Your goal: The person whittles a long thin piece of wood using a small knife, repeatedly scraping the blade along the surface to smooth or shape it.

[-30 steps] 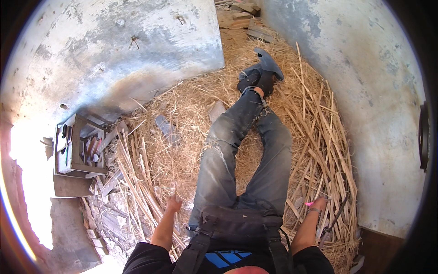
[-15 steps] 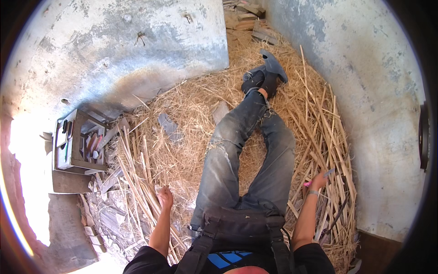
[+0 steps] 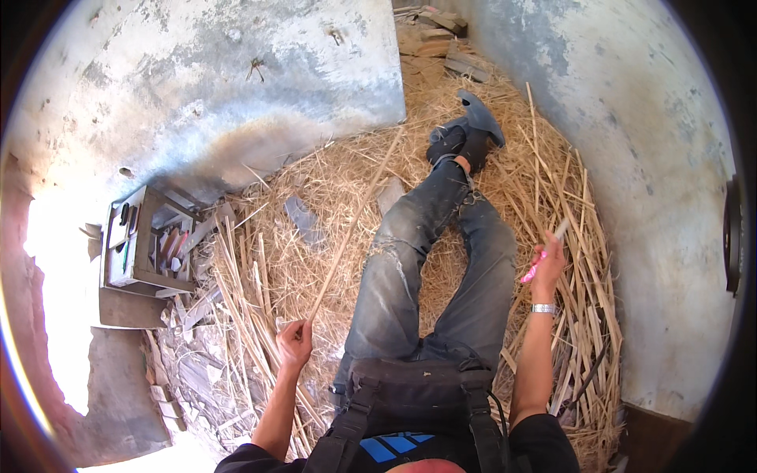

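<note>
My left hand (image 3: 295, 344) is closed on one end of a long, thin bamboo strip (image 3: 347, 246). The strip slants up and away to the right across the shavings, its far end near the corner of the pale wall. On the right, my right hand (image 3: 550, 266) grips a knife (image 3: 561, 229); its short blade sticks out past the fingers, and its pink handle shows at the palm's inner side. Below that hand lies a heap of split strips (image 3: 579, 331). More strips (image 3: 244, 303) lie in a bundle beyond my left hand.
My outstretched legs (image 3: 386, 307) lie between the two heaps, feet crossed on thin shavings (image 3: 331, 197). A small wooden stand (image 3: 150, 244) holding tools is at the left. Weathered walls (image 3: 236, 79) rise around. Boards (image 3: 465, 59) are stacked at the far end.
The long strip now shows in my left hand; before, none was plain there. My right hand has moved forward with the knife, whose blade now points away from me.
</note>
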`<state>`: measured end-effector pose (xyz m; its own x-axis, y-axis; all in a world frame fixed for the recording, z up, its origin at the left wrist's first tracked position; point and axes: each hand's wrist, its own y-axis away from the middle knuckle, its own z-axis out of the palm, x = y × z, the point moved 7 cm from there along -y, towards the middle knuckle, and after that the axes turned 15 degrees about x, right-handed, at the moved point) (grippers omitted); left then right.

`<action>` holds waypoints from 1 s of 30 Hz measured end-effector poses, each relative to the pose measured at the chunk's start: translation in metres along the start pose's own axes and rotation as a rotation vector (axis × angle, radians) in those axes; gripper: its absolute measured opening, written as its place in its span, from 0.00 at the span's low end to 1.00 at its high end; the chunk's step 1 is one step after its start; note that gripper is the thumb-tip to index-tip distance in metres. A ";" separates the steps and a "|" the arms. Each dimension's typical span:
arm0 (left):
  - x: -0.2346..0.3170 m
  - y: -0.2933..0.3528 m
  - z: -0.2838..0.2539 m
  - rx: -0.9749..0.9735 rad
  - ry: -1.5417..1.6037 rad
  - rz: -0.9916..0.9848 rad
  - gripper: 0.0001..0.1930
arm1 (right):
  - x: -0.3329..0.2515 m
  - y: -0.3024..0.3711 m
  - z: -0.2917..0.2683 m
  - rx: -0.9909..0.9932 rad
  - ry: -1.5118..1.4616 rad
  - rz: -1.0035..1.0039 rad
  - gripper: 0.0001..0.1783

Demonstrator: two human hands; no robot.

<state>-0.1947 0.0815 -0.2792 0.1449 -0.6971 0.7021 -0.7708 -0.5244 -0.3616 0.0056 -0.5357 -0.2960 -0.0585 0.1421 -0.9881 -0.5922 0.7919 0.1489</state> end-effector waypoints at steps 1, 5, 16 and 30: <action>0.015 -0.007 0.006 -0.015 0.014 0.008 0.07 | -0.008 0.014 0.017 -0.049 0.020 -0.018 0.20; 0.066 -0.026 0.034 -0.090 0.085 0.038 0.07 | -0.018 0.049 0.065 -0.260 0.101 -0.083 0.18; 0.154 -0.033 0.101 -0.195 0.238 0.065 0.07 | -0.063 0.187 0.164 -1.008 -0.047 0.081 0.21; 0.161 -0.057 0.099 -0.116 0.187 0.140 0.05 | -0.033 0.189 0.181 -0.752 0.002 -0.050 0.17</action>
<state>-0.0659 -0.0498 -0.2065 -0.0772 -0.6507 0.7554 -0.8428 -0.3623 -0.3981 0.0413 -0.2835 -0.2287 -0.0183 0.1152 -0.9932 -0.9832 0.1783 0.0388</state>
